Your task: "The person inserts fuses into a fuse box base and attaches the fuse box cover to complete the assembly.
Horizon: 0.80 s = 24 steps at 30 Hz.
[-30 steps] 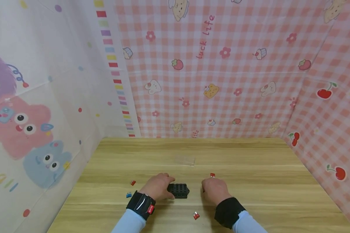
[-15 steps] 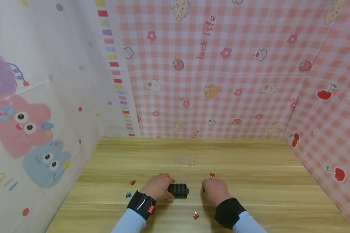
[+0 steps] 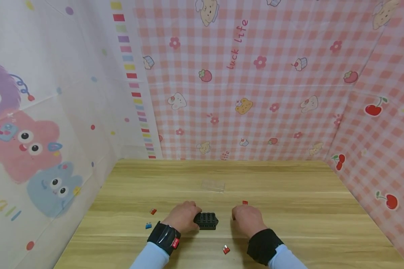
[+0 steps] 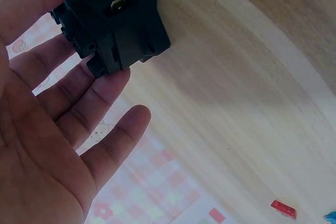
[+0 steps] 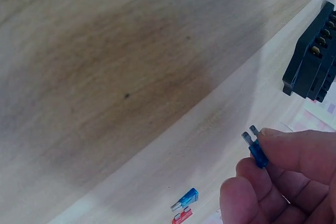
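My left hand (image 3: 181,218) grips the left end of a black fuse box (image 3: 207,221) on the table, thumb on the near side and fingers on the far side. In the left wrist view, metal terminals show along the fuse box (image 4: 126,30), and the little finger stands off it. To the right of the box is my right hand (image 3: 250,221), apart from it. Between thumb and finger it pinches a blue blade fuse (image 5: 258,156), whose two metal prongs point away from the palm. From the head view that fuse is hidden by the hand.
A red fuse (image 3: 245,202) lies just beyond the right hand, with a blue fuse (image 5: 188,199) beside it in the right wrist view. Another red fuse (image 3: 226,249) is nearer the front. Left of the hands lie red (image 3: 153,211) and blue fuses. A clear cover (image 3: 213,185) lies behind the box.
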Tool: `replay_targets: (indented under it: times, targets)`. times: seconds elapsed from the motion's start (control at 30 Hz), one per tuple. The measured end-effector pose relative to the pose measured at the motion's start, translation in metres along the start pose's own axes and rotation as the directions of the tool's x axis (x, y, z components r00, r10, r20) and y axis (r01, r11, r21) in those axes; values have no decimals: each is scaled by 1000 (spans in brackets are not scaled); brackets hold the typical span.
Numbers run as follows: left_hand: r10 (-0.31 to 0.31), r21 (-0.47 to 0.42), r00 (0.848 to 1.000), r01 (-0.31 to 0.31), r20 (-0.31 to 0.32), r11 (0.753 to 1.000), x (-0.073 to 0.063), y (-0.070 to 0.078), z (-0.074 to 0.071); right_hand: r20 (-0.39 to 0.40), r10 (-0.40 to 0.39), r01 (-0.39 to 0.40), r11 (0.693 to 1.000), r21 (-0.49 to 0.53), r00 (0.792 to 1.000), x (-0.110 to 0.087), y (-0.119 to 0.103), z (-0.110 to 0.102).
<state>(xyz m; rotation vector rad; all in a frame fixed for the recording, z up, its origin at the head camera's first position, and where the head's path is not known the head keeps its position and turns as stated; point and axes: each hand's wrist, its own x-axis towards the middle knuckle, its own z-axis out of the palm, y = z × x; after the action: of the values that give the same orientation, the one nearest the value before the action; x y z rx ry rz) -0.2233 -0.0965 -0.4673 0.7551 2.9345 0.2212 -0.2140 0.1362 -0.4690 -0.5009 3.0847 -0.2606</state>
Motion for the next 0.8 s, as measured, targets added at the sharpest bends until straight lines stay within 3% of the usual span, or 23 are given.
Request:
replay_targets:
  times: [0.3,0.8]
  targets:
    - [9,32,999,-8,-33,999,1,1,5,9,27,-27,1000,-5,1000,2,1,1]
    - [1,19,999,0,-54,1000,2,4,6,-61,27,-24,998,60,998,0,-5,-5]
